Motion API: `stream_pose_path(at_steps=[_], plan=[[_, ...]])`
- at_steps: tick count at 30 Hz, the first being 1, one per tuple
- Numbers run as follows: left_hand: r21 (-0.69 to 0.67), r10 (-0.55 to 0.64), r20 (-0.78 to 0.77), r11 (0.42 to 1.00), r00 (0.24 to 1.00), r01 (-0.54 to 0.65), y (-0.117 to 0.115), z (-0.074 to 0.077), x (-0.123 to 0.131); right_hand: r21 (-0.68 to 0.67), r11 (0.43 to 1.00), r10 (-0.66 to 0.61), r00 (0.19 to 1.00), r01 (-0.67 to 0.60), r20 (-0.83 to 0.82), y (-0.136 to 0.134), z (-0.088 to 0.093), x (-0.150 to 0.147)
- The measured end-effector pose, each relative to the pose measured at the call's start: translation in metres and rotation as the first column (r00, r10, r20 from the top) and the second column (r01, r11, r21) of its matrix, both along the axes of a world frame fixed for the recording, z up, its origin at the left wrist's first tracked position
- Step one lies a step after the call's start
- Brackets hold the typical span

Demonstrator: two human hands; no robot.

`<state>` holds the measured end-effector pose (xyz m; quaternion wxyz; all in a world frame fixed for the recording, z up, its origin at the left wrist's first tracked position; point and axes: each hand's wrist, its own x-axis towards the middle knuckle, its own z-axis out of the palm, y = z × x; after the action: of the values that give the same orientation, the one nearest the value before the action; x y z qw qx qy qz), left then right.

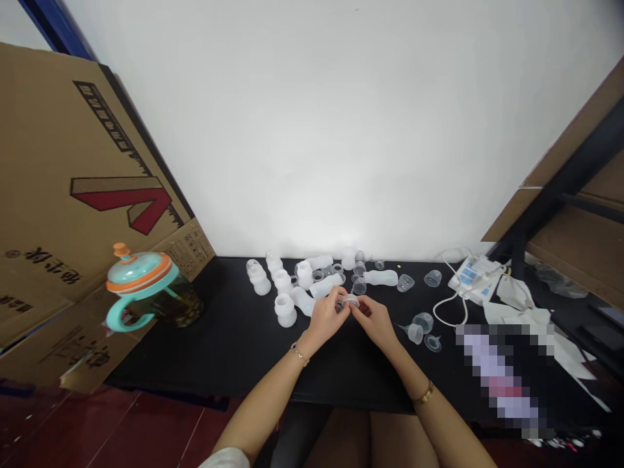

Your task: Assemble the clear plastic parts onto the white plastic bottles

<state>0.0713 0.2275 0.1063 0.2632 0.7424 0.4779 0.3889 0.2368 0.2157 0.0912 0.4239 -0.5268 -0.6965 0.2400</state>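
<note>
My left hand (329,320) and my right hand (373,321) meet over the front middle of the black table. Between their fingertips is a small round whitish bottle ring (350,299), gripped from both sides; fingers cover part of it. Just left stands a white squat bottle (285,312), with more white bottles (258,279) behind it. Beyond my hands lie a white bottle (326,286) on its side and another white bottle (381,278). Right of my right hand are a clear cap (423,322) and a clear silicone nipple (433,343).
A large jug (178,305) with a turquoise lid stands at the left by a cardboard box (58,195). Clear caps (405,282) lie at the right. A white power strip (475,279) with cables and paper sheets (517,315) are farther right. A white wall (351,143) rises behind.
</note>
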Motion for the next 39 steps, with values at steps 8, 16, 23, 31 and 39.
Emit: stream_pose_path(at_steps=[8,16,23,31,39], plan=[[0.016,-0.027,-0.022,0.999,0.999,0.028,0.0007,-0.0008,-0.001,0.004,1.0,-0.017,1.0,0.017,-0.003,0.0006,-0.0003,0.0011],[0.056,-0.065,0.008,0.996,0.998,0.065,-0.0011,0.0009,-0.0007,0.001,1.0,-0.021,0.999,0.021,-0.029,0.0011,-0.0015,0.0018],[0.057,-0.059,-0.003,0.997,0.998,0.06,-0.0003,-0.0006,-0.0012,-0.003,1.0,-0.026,0.999,0.026,-0.044,0.0006,-0.0014,0.0007],[0.049,-0.046,0.002,0.998,0.999,0.045,-0.0002,0.0,-0.0007,-0.009,1.0,0.003,0.998,-0.004,-0.069,-0.0006,0.0017,0.0006],[0.04,-0.042,0.003,0.998,0.999,0.042,0.0001,0.0,-0.0017,0.009,1.0,0.005,0.998,-0.005,-0.07,-0.0015,0.0038,-0.001]])
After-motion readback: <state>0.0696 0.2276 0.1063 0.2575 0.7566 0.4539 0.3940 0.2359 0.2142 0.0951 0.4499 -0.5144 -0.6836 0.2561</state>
